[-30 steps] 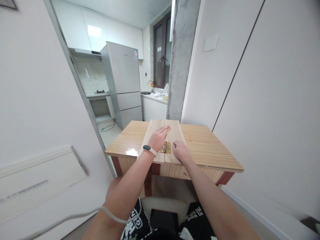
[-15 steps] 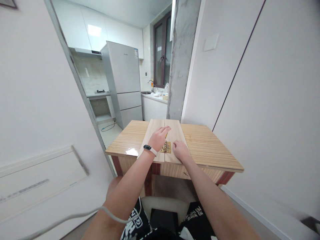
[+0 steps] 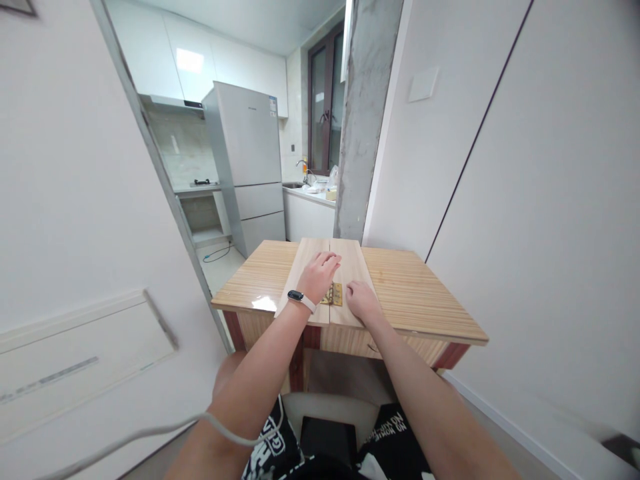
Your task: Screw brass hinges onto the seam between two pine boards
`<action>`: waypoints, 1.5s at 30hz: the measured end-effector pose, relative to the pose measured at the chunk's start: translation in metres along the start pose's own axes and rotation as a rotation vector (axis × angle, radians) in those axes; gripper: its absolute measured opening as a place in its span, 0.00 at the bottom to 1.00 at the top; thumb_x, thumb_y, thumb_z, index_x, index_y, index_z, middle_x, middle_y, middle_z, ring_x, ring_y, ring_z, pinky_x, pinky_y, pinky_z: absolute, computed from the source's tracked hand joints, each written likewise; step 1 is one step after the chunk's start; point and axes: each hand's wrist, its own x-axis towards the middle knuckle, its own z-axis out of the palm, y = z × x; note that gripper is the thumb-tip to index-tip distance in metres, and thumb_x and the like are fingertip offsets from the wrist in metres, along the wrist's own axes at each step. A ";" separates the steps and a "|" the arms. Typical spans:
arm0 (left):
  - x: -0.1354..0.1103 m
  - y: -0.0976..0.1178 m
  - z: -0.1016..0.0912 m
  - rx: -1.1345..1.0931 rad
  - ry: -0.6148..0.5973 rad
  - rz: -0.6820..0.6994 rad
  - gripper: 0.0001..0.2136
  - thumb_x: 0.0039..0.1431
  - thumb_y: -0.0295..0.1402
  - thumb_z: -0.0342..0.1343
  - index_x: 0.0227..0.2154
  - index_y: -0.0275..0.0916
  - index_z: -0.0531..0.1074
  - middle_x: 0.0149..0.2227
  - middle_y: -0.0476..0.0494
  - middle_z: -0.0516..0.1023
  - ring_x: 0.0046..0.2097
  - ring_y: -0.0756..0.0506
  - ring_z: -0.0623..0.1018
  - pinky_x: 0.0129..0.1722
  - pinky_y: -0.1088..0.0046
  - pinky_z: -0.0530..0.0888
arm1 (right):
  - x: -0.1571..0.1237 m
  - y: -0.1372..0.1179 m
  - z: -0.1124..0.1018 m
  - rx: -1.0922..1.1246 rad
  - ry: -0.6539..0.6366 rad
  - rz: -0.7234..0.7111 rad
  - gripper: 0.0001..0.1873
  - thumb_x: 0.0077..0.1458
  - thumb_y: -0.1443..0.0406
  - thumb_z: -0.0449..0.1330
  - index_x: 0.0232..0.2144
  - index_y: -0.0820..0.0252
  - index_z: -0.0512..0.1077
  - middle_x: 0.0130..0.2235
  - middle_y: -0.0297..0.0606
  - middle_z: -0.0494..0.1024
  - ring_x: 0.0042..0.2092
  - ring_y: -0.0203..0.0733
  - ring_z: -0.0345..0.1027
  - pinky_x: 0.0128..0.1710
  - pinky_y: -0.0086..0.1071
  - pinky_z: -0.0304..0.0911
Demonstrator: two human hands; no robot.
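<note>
Two pale wooden boards lie side by side on the table: the left board (image 3: pixel 303 261) and the right board (image 3: pixel 353 257), with a narrow seam between them. A brass-coloured hinge (image 3: pixel 337 295) lies across the seam near the front, partly covered by my left wrist. My left hand (image 3: pixel 321 275) is over the seam just beyond the hinge, its fingers stretched and slightly bent; the thumb is hidden. On the right board, close to the hinge, rests my right hand (image 3: pixel 363 300) with its fingers curled closed. What it holds, if anything, is hidden.
The wood-grain table (image 3: pixel 425 293) extends to both sides of the boards. A pale cable (image 3: pixel 190 421) crosses my left forearm. Behind stand a grey refrigerator (image 3: pixel 250 140) and a counter (image 3: pixel 307 194). White walls flank the table.
The fingers of my left hand have bent down slightly, and a yellow patch seen beneath them earlier is now covered. My right hand has stayed in place.
</note>
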 end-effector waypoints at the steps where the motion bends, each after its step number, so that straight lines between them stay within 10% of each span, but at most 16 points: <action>1: 0.000 -0.001 0.001 -0.007 0.001 0.002 0.12 0.72 0.30 0.48 0.53 0.40 0.72 0.53 0.37 0.76 0.56 0.42 0.75 0.58 0.58 0.74 | 0.000 0.000 -0.001 0.000 -0.001 0.000 0.17 0.68 0.64 0.49 0.43 0.58 0.78 0.47 0.46 0.79 0.52 0.44 0.66 0.57 0.33 0.52; 45: -0.001 -0.009 0.002 -0.101 0.021 -0.061 0.16 0.71 0.28 0.49 0.57 0.42 0.74 0.52 0.37 0.75 0.55 0.42 0.74 0.56 0.58 0.75 | 0.001 0.004 0.007 -0.002 0.017 -0.024 0.17 0.67 0.65 0.49 0.44 0.58 0.77 0.46 0.46 0.79 0.52 0.44 0.66 0.56 0.33 0.52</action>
